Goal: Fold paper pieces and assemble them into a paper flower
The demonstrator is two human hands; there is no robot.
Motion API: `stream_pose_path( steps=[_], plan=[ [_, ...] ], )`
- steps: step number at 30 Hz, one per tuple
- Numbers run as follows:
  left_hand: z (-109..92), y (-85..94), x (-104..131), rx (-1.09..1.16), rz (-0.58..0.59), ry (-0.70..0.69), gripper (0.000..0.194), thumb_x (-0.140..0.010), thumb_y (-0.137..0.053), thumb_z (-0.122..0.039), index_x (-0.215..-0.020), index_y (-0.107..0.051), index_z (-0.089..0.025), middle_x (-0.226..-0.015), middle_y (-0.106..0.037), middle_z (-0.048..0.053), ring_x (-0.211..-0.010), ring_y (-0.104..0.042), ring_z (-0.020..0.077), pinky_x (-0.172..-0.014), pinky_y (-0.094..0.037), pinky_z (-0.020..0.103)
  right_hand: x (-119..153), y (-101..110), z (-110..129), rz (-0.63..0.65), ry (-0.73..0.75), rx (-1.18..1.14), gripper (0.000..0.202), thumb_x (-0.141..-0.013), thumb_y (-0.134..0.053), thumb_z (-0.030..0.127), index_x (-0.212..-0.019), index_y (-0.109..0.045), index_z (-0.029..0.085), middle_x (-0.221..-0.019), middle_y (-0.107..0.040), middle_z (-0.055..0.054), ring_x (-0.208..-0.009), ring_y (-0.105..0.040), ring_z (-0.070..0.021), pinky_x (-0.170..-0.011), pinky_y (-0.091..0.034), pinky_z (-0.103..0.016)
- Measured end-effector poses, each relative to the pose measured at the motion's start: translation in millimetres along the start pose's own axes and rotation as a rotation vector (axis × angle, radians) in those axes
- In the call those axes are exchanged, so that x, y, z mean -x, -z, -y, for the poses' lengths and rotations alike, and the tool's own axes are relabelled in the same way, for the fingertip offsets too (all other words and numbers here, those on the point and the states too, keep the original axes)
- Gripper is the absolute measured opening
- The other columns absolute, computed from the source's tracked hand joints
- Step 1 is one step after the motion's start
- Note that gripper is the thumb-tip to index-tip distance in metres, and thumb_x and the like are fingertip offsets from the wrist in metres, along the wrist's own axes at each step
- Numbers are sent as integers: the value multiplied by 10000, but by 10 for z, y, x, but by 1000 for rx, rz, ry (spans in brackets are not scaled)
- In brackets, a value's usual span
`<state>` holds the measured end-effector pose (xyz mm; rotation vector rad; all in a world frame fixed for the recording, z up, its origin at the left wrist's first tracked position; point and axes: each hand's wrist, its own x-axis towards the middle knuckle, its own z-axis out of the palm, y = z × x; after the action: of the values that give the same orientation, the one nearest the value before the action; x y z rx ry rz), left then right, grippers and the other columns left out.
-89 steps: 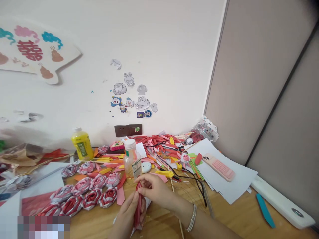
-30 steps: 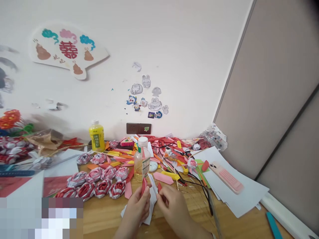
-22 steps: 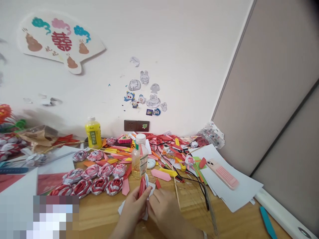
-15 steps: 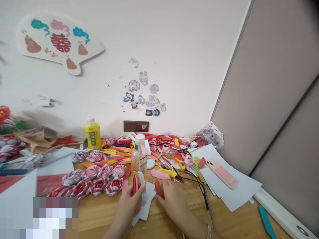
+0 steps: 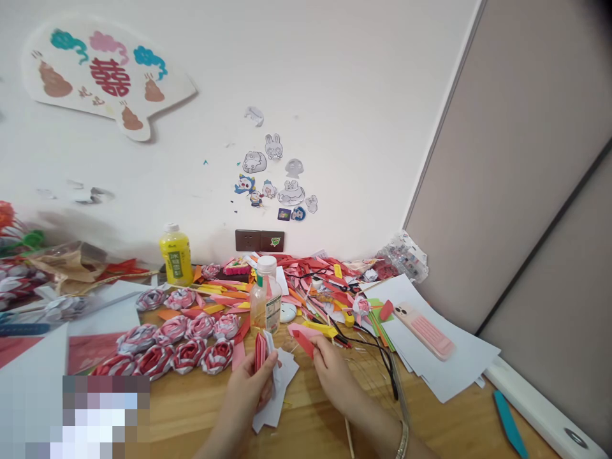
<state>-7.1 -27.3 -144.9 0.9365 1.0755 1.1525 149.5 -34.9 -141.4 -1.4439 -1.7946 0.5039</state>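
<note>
My left hand point(image 5: 249, 381) is closed around a bundle of folded paper strips point(image 5: 260, 352), red and pink on one side and white on the other. Between the thumb and fingers of my right hand point(image 5: 335, 375) is a red folded paper strip point(image 5: 303, 343), its pointed end toward the upper left. White paper pieces point(image 5: 285, 381) lie on the wooden table beside and below my left hand. Just beyond my right hand are a pink paper strip point(image 5: 310, 329) and a yellow one point(image 5: 321, 328).
Rolled paper roses point(image 5: 188, 355) stand in rows at left. A clear bottle point(image 5: 266, 303) and a yellow bottle point(image 5: 175, 258) rise behind. Coloured paper strips point(image 5: 306, 274) heap along the wall. At right, a phone point(image 5: 425, 331) lies on white sheets point(image 5: 442, 382), with a teal cutter-like object point(image 5: 509, 424) nearer.
My right hand has lifted and moved slightly up with the red paper strip, which now points up and left. My left hand stays nearly in place with its bundle. The view has shifted slightly.
</note>
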Motion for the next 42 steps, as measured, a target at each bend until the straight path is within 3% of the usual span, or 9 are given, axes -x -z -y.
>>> stream_pose_path(
  steps=[8,15,21,24,27,31,34,37,42],
  plan=[
    [-12,-94,98,-60,-54,30,356,-514,-679,-466,-586,-444,-210,-241,-334,-134,-207,-259,44,-263,-165,162,104,-149,157,76,119,-38,181,-833,-396,133,-866,-571,171,-767,-625,-27,-685,-569,-141,-609,-407,-221],
    [-31,-98,164,23,-80,81,259,-616,-604,-385,-574,-415,-212,-237,-306,-137,-226,-210,24,-280,-138,141,169,-219,201,74,345,230,265,-841,-410,117,-1072,-520,186,-869,-644,-49,-757,-601,-178,-638,-437,-248],
    [-80,-85,172,168,-117,107,279,-621,-579,-330,-511,-349,-217,-243,-272,-141,-233,-189,12,-286,-150,132,200,-250,200,7,507,453,210,-844,-443,191,-1029,-534,146,-811,-624,-72,-688,-582,-202,-566,-433,-275],
    [-71,-65,143,161,-120,112,287,-617,-588,-356,-523,-353,-219,-241,-271,-142,-229,-194,16,-281,-151,133,225,-270,169,-25,492,465,201,-818,-478,173,-1004,-546,141,-789,-629,-70,-674,-583,-202,-552,-422,-272],
    [-53,-56,124,94,-88,65,332,-616,-603,-429,-544,-356,-220,-241,-301,-135,-227,-216,23,-280,-158,136,221,-252,152,-67,346,396,165,-804,-430,93,-831,-580,155,-689,-621,-47,-620,-574,-177,-539,-400,-253],
    [-24,-71,109,-37,-76,-39,380,-598,-606,-524,-579,-374,-224,-247,-351,-124,-219,-240,39,-270,-162,148,148,-170,238,-142,63,74,139,-738,-461,89,-701,-574,160,-670,-598,-20,-610,-549,-135,-545,-391,-214],
    [-3,-88,101,-95,-34,-42,414,-585,-580,-587,-565,-390,-220,-234,-341,-118,-207,-239,45,-266,-146,159,100,-161,324,-126,-28,-136,121,-708,-488,118,-628,-571,153,-635,-579,-7,-590,-529,-121,-538,-392,-201],
    [12,-102,100,-97,-1,-40,447,-563,-560,-637,-566,-402,-218,-229,-323,-118,-210,-228,45,-275,-123,165,106,-209,356,-43,-44,-229,182,-743,-466,158,-591,-565,151,-555,-559,8,-533,-512,-113,-495,-374,-194],
    [5,-140,126,-109,-9,-55,485,-529,-564,-670,-562,-389,-219,-257,-361,-110,-246,-265,50,-297,-169,165,156,-246,349,-58,106,-37,159,-764,-479,126,-678,-606,170,-677,-602,-14,-658,-534,-137,-611,-375,-226]
  ],
)
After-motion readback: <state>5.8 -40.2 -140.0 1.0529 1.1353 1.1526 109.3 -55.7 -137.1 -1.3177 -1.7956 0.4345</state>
